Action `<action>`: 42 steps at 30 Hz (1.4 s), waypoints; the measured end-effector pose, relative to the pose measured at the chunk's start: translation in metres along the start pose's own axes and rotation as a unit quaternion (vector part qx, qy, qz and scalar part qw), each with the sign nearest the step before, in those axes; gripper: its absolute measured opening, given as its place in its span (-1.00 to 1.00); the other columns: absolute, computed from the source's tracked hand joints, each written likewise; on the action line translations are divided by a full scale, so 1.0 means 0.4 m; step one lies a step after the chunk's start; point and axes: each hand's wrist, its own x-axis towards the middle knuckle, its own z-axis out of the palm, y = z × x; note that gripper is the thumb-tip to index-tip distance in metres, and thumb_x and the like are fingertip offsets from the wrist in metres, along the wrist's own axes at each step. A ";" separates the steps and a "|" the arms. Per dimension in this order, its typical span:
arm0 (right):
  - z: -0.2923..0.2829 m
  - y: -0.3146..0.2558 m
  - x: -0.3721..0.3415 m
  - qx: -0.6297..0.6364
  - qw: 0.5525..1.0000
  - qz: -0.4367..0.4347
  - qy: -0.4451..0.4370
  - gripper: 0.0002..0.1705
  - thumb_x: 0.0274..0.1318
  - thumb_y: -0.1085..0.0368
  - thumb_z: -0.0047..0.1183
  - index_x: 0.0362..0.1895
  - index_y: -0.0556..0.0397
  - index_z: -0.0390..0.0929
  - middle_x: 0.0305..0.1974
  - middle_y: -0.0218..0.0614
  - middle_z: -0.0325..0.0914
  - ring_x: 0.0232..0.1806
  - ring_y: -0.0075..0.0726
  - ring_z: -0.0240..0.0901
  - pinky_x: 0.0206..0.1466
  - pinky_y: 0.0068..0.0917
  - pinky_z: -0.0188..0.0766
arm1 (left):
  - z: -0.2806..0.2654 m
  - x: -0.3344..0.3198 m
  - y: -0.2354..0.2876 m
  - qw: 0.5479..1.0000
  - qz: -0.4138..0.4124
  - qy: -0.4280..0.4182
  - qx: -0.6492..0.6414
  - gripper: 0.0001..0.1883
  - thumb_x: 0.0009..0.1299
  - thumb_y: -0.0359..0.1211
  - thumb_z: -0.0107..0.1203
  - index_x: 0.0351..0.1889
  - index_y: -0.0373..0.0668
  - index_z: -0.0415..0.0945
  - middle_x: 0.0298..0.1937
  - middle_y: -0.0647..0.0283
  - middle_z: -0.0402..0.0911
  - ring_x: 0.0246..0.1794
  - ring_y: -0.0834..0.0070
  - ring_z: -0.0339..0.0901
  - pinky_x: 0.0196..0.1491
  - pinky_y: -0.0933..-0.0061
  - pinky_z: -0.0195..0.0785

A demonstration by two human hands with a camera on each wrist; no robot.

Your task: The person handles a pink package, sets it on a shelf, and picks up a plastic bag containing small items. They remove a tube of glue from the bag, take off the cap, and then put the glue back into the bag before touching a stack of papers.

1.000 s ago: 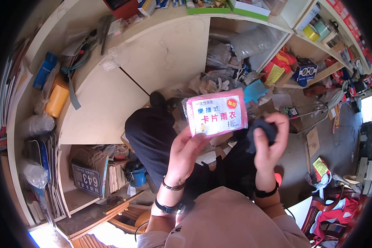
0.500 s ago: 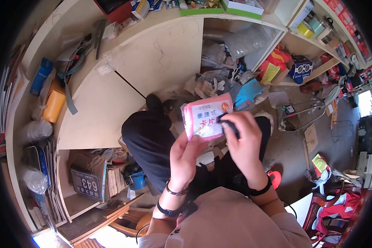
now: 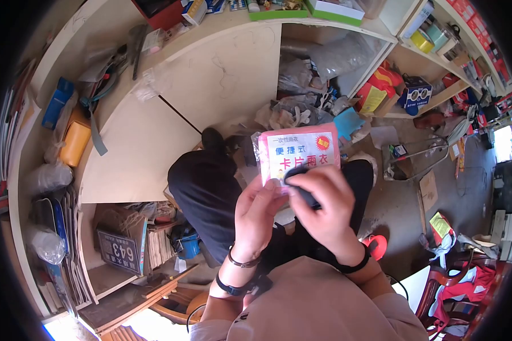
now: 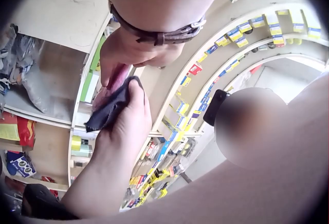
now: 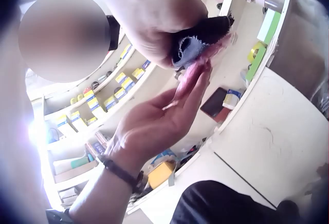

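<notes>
My left hand (image 3: 255, 213) grips the lower left corner of a pink raincoat packet (image 3: 304, 142), thumb on its front. The flat packet has a white label with blue and red Chinese characters and clear film at its left edge. Pinched in my right hand (image 3: 327, 202) is a dark cloth (image 4: 110, 108), laid over the lower part of the label close to the left thumb. The right wrist view shows the cloth's frayed edge (image 5: 193, 49) against the pink packet. My right fingers hide part of the label.
Curved white shelving (image 3: 222, 62) wraps around ahead, loaded with boxes and tools. Plastic bags (image 3: 290, 111) and a blue bag (image 3: 349, 124) lie beyond the packet. A metal-framed item (image 3: 415, 162) and cardboard (image 3: 428, 190) lie on the floor at right. My dark-trousered knees are below the hands.
The right hand has brought the cloth from beside the packet leftward onto its label, then down toward the lower left corner. The packet tilted midway and now faces up again, still in the left hand.
</notes>
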 end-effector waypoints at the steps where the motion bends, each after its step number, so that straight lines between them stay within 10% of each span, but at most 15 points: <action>1: 0.016 -0.002 -0.007 -0.024 1.000 -0.004 -0.019 -0.75 -0.21 0.43 0.30 -0.32 -0.02 0.60 -0.43 -0.35 0.43 -0.44 -0.21 0.46 -0.41 -0.36 0.42 | 0.001 0.000 -0.004 1.000 0.003 -0.013 0.017 -0.63 0.56 -0.33 -0.18 0.21 -0.38 0.34 0.09 0.10 0.53 0.12 0.40 0.49 0.22 0.33 0.33; 13: -0.008 0.058 -0.003 -0.070 0.993 0.091 0.011 -0.77 -0.27 0.47 0.25 -0.39 0.03 0.56 -0.45 -0.26 0.44 -0.45 -0.11 0.49 -0.41 -0.31 0.43 | -0.015 0.026 -0.033 0.997 0.047 0.016 0.050 -0.64 0.58 -0.35 -0.21 0.22 -0.41 0.31 0.13 0.03 0.53 0.17 0.29 0.49 0.28 0.22 0.32; 18: 0.045 0.023 -0.012 -0.031 0.999 0.033 -0.020 -0.74 -0.26 0.43 0.28 -0.37 -0.01 0.55 -0.46 -0.34 0.41 -0.47 -0.19 0.46 -0.44 -0.32 0.41 | -0.007 0.034 -0.038 0.994 0.052 0.016 0.090 -0.68 0.58 -0.36 -0.19 0.16 -0.37 0.37 0.00 0.16 0.58 -0.03 0.52 0.55 0.06 0.52 0.40; 42: 0.035 0.040 0.005 -0.018 0.999 0.024 -0.044 -0.77 -0.21 0.41 0.29 -0.35 -0.03 0.59 -0.44 -0.36 0.42 -0.43 -0.18 0.46 -0.39 -0.33 0.42 | -0.026 0.030 -0.044 0.995 0.006 0.017 0.094 -0.69 0.58 -0.37 -0.19 0.13 -0.38 0.39 0.00 0.13 0.58 0.02 0.44 0.56 0.18 0.37 0.40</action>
